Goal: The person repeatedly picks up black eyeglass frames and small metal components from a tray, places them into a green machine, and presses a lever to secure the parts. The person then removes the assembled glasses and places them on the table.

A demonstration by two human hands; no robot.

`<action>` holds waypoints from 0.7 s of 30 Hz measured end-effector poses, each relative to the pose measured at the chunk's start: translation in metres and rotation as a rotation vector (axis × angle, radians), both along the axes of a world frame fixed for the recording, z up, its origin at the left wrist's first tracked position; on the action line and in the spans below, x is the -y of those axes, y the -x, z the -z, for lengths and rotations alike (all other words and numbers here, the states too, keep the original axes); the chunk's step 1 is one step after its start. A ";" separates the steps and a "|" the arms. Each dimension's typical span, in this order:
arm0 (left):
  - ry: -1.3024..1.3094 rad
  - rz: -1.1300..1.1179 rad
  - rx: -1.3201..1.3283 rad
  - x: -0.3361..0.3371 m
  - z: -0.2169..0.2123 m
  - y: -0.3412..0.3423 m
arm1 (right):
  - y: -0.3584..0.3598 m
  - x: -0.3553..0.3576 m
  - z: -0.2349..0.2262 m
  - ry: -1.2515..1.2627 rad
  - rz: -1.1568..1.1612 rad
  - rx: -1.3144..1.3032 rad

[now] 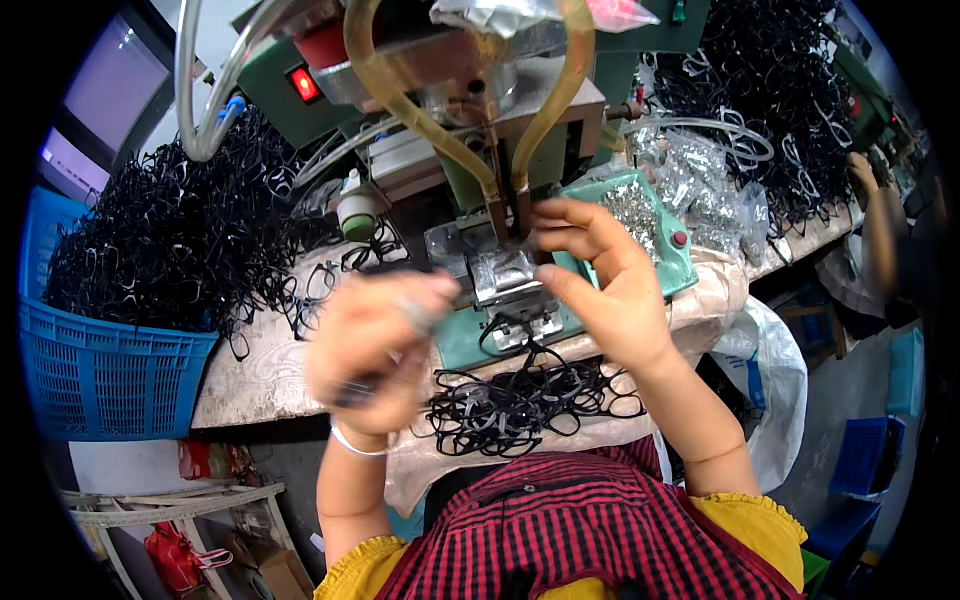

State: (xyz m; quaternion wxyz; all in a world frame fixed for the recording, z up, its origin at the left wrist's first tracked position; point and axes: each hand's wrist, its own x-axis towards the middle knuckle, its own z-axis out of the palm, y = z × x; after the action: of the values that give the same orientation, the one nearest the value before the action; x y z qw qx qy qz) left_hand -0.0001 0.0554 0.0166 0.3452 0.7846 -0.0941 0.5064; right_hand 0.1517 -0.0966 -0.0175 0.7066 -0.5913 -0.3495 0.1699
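My left hand (pixel 375 345) is smeared by motion left of the machine's fixture. Its fingers are curled, and a dark piece (pixel 360 388) shows at the palm, too blurred to name. My right hand (pixel 610 285) is at the fixture's right side, fingers and thumb apart, fingertips close to the copper electrodes (pixel 510 212). Between the hands sits the metal fixture (pixel 502 272) of a green bench machine. A black eyeglass frame (pixel 510 330) lies against the fixture's front. Nearer me is a pile of black eyeglass frames (pixel 500 405).
A blue basket (pixel 115 365) heaped with dark frames stands left. A green tray (pixel 680 265) of small metal parts lies right, beside clear bags (pixel 690 180) of parts. Yellowish hoses (pixel 425 120) hang over the fixture. Another person's arm (pixel 880 215) shows far right.
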 end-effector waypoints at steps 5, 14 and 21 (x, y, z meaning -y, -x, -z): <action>-0.497 0.069 -0.258 0.017 0.020 -0.013 | -0.079 0.029 0.069 0.737 0.550 0.816; -0.381 0.075 -0.249 0.018 0.025 -0.016 | -0.088 0.016 0.083 0.527 0.292 1.121; -0.475 -0.318 -0.328 0.042 0.041 0.071 | -0.105 0.023 0.079 0.300 0.562 0.819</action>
State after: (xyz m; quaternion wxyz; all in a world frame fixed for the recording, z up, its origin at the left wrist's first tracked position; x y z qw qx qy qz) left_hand -0.0711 0.0139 -0.0249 0.0797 0.9191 -0.0292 0.3847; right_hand 0.2565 -0.1199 -0.0968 0.4377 -0.7753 -0.3967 -0.2236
